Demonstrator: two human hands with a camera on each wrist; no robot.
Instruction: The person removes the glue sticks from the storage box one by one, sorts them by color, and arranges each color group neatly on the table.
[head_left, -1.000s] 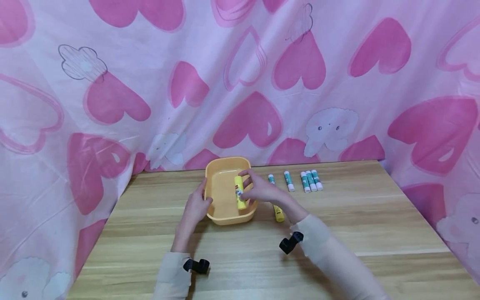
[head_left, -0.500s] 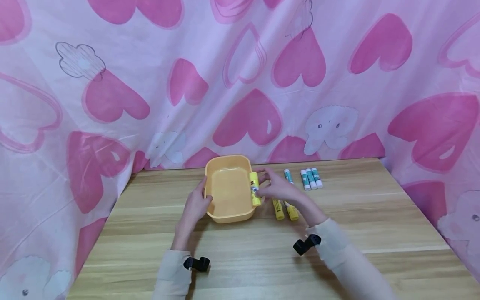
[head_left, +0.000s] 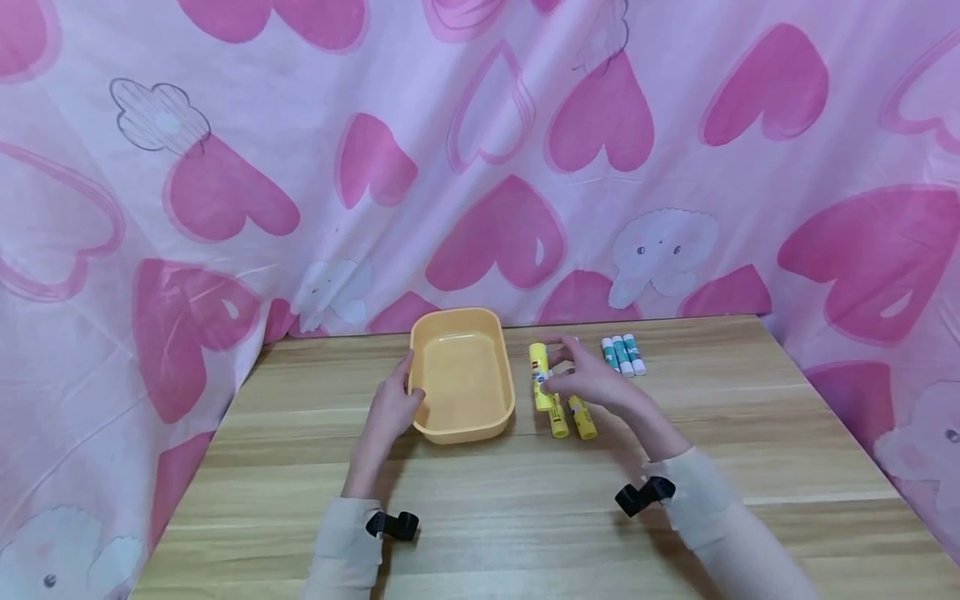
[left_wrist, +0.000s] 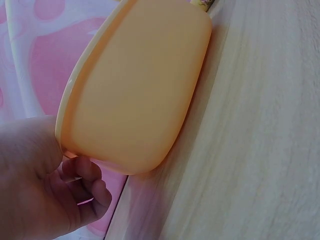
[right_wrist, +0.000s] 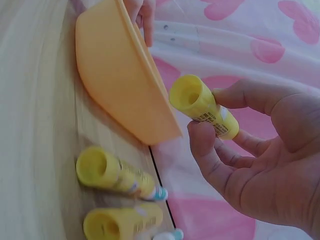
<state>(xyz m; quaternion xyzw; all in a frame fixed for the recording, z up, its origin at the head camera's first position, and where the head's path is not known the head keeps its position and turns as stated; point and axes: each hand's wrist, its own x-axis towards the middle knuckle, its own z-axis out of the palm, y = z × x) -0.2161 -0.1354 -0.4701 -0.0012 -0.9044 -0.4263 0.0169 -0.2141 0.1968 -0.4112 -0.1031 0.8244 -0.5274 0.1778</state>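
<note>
On the left side of an orange-yellow plastic tub (head_left: pixel 463 437), my left hand (head_left: pixel 388 407) grips the rim, with the thumb over the edge. No item shows inside the tub. Right of it, my right hand (head_left: pixel 594 379) pinches a yellow glue stick (head_left: pixel 538 377) between thumb and fingers, held above the table. The right wrist view shows the hollow end of this glue stick (right_wrist: pixel 189 95) pointing toward the tub's side. Below the right hand lie two more yellow glue sticks, a left one (head_left: pixel 558 420) and a right one (head_left: pixel 582 419), both partly covered in the head view.
Several teal-and-white glue sticks (head_left: pixel 623 356) lie at the back right; the right hand hides others, whose ends show in the right wrist view. A pink heart-patterned curtain (head_left: pixel 495 233) hangs behind the wooden table (head_left: pixel 480 517).
My right hand has carried the yellow glue stick rightward from over the tub, past its right rim, to above the other yellow sticks. The left hand keeps its grip on the tub.
</note>
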